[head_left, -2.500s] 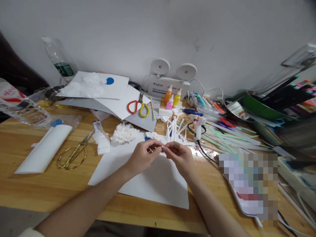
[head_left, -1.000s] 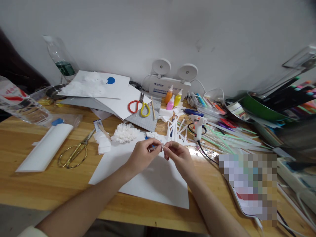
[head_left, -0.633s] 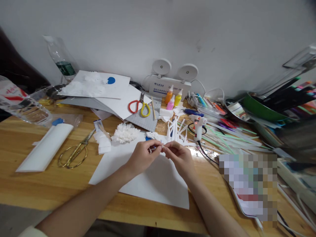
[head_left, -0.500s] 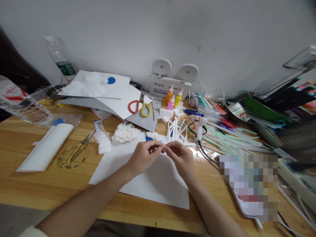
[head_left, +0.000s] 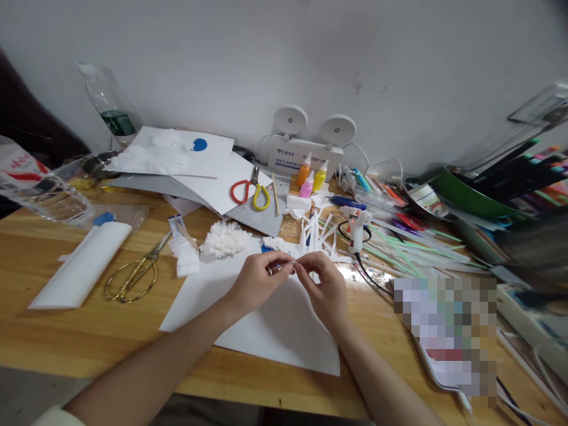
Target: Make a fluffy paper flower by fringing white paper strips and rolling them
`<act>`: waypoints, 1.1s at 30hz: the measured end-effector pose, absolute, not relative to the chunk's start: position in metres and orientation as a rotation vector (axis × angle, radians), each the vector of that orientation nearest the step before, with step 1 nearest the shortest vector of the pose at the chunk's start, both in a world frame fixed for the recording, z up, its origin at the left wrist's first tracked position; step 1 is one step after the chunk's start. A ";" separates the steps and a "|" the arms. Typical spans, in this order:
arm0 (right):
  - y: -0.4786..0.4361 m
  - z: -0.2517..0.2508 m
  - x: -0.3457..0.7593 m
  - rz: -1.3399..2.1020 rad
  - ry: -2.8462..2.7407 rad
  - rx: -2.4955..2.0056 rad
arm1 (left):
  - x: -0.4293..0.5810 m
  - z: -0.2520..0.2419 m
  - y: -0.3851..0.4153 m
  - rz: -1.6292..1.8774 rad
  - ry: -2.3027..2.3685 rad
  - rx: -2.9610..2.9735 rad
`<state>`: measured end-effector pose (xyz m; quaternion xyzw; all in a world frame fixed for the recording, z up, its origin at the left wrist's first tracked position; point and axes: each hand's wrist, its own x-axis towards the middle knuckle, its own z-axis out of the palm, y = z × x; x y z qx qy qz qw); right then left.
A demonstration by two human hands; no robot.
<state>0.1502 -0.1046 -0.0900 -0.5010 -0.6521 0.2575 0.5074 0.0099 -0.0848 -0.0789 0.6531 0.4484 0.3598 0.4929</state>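
My left hand (head_left: 260, 283) and my right hand (head_left: 323, 288) meet fingertip to fingertip above a white sheet of paper (head_left: 275, 331). Both are closed in a pinch on a thin white paper strip (head_left: 276, 270), mostly hidden by the fingers. Just beyond them lies a small clump of white bits on blue (head_left: 274, 243). A fluffy heap of white paper curls (head_left: 226, 239) sits at the sheet's far left edge. Loose white paper strips (head_left: 316, 234) spread behind my right hand.
Gold-handled scissors (head_left: 132, 278) and a rolled white paper (head_left: 82, 266) lie left. Red-and-yellow scissors (head_left: 251, 192) rest on stacked boards. A white glue gun (head_left: 356, 231) with its cord stands right, near small paint bottles (head_left: 304, 171). A pixelated flat object (head_left: 448, 337) lies front right.
My fingertips have shifted very slightly around the strip, the right hand a touch lower and to the left. Everything else stays where it was.
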 end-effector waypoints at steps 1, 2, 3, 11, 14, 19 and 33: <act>-0.104 -0.090 0.150 0.692 -1.550 -1.198 | 0.010 -0.079 -0.084 0.884 1.081 1.581; -0.104 -0.091 0.150 0.761 -1.522 -1.186 | 0.009 -0.079 -0.084 0.897 1.074 1.577; -0.104 -0.091 0.150 0.823 -1.493 -1.171 | 0.009 -0.079 -0.084 0.910 1.066 1.572; -0.103 -0.095 0.151 1.042 -1.372 -1.128 | 0.009 -0.077 -0.085 0.946 1.044 1.553; -0.103 -0.096 0.151 1.031 -1.359 -1.142 | 0.010 -0.078 -0.085 0.943 1.051 1.579; -0.103 -0.094 0.152 1.003 -1.352 -1.182 | 0.010 -0.078 -0.086 0.945 1.055 1.594; -0.107 -0.089 0.148 0.445 -1.556 -1.258 | 0.011 -0.075 -0.086 0.901 1.121 1.611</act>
